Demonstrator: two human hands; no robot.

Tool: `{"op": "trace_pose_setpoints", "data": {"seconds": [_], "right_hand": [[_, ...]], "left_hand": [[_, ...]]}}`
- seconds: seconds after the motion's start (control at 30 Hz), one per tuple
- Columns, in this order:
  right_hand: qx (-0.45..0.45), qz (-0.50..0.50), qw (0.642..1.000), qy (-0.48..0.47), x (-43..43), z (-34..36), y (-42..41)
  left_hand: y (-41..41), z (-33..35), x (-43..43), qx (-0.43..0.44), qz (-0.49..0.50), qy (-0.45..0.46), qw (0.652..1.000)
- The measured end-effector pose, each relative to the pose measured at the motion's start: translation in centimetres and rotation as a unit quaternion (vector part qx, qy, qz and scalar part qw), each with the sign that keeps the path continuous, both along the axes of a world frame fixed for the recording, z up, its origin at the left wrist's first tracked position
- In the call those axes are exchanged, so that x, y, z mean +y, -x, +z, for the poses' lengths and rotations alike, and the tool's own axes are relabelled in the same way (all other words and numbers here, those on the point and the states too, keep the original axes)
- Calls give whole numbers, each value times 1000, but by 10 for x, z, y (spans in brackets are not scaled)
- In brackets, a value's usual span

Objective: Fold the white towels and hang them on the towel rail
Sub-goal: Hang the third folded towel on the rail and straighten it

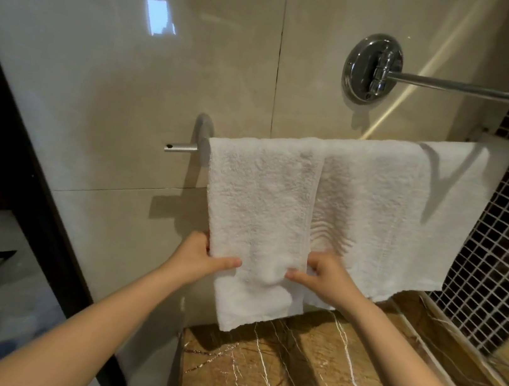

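White and folded, the left towel (258, 200) is hung over the towel rail (180, 148) just beside the right towel (385, 212), their edges touching. The left towel's lower part is gripped at both sides, by the left hand (200, 259) and the right hand (326, 278), thumbs laid across the front and fingers curled behind, above the marble counter (284, 379)

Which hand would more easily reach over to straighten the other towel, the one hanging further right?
Probably the right. The right hand pinches the left towel at its right edge, beside the right towel; the left hand grips the opposite edge.
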State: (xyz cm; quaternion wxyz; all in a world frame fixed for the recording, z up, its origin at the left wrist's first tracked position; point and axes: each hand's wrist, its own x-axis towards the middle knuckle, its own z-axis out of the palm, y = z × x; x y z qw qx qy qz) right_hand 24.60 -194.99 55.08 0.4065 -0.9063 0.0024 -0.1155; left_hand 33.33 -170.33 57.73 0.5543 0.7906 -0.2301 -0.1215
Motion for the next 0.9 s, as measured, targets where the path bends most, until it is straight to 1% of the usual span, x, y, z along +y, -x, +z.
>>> {"op": "trace_pose_setpoints", "data": {"seconds": [0.03, 0.1, 0.17, 0.23, 0.3, 0.37, 0.43, 0.47, 0.57, 0.63, 0.7, 0.77, 0.83, 0.9], "right_hand": [[5, -10, 1000, 15, 1, -2, 1], [13, -22, 1000, 14, 1, -7, 2], [27, -14, 1000, 3, 1, -11, 1], [70, 8, 997, -9, 5, -14, 0], [109, 28, 993, -18, 6, -25, 0], [128, 29, 991, -20, 8, -37, 3], [121, 19, 992, -25, 9, -46, 5], [121, 14, 992, -29, 9, -49, 5], [127, 21, 991, -34, 10, -48, 1], [99, 16, 995, -10, 10, -43, 0], [45, -15, 999, -12, 9, -37, -1], [12, -27, 999, -18, 8, -34, -2], [20, -26, 999, 12, 9, -38, -2], [31, -40, 999, 18, 11, -46, -2]], "left_hand": [[1, -4, -1, 2, -1, 5, 1000], [5, -11, -2, -1, 16, 24, 1000], [9, -17, -3, -14, 49, 44, 998], [10, -24, -1, -9, 78, 63, 995], [10, -31, 3, 19, 69, 61, 996], [12, -37, 4, 39, 32, 26, 998], [14, -41, 0, 59, 0, 7, 998], [15, -42, -3, 70, -4, 12, 997], [11, -40, -11, 103, 15, 56, 993], [10, -40, -14, 114, 34, 66, 991], [11, -46, -14, 98, 48, 54, 993], [11, -51, -11, 82, 60, 45, 994], [10, -56, -6, 70, 73, 30, 994], [7, -60, -1, 50, 82, -3, 995]]}}
